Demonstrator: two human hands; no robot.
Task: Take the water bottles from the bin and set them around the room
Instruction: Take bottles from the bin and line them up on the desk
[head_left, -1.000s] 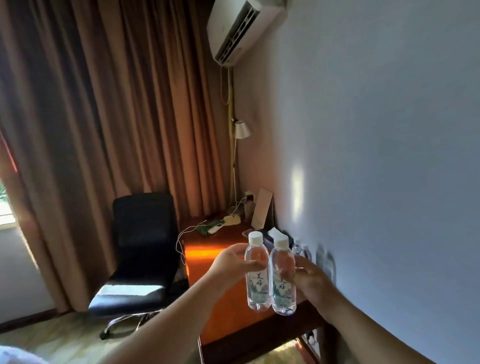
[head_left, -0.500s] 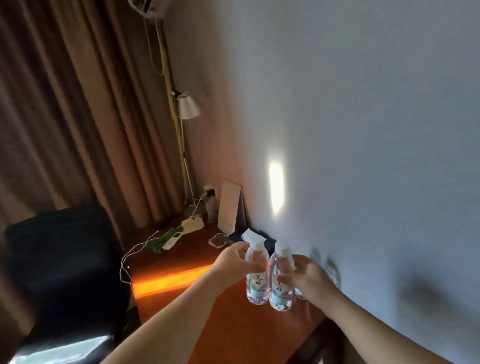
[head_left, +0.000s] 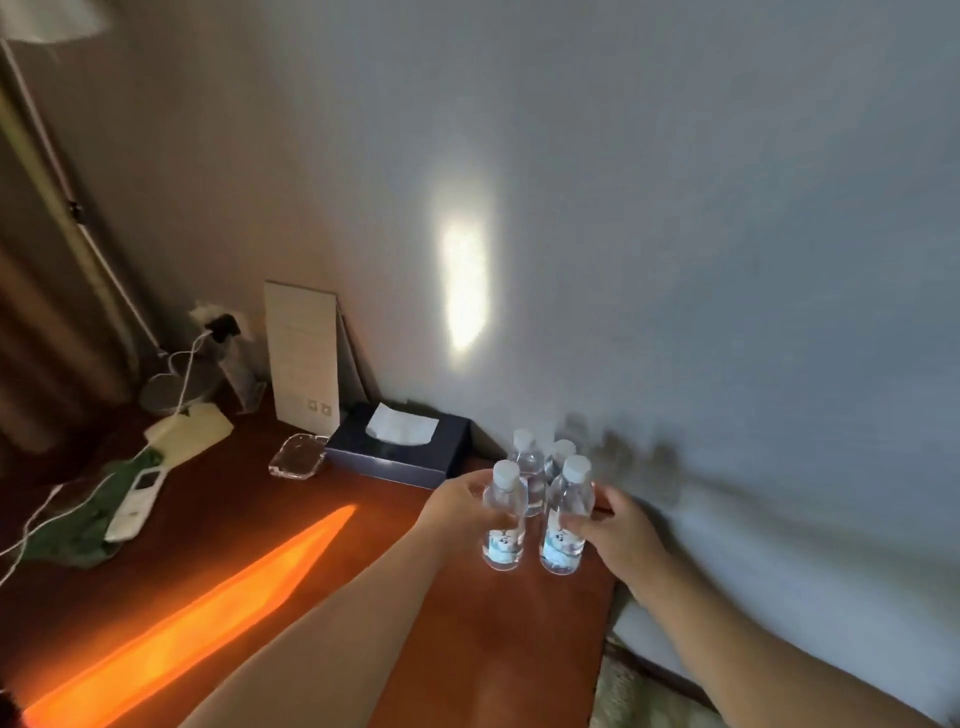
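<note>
Clear bottles (head_left: 503, 525), white caps, pale-blue labels, upright.

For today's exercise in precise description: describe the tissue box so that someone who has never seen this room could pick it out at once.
Start at the reddish-brown wooden desk along the grey wall. At its back edge, against the wall, the tissue box lies between the upright cream card and the two standing water bottles. It is the only dark navy box there, low and long, with a white tissue poking from its top.

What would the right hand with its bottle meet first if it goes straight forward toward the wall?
Probably the two bottles already standing by the wall, just beyond the bottle in the right hand; depth is unclear.
</note>
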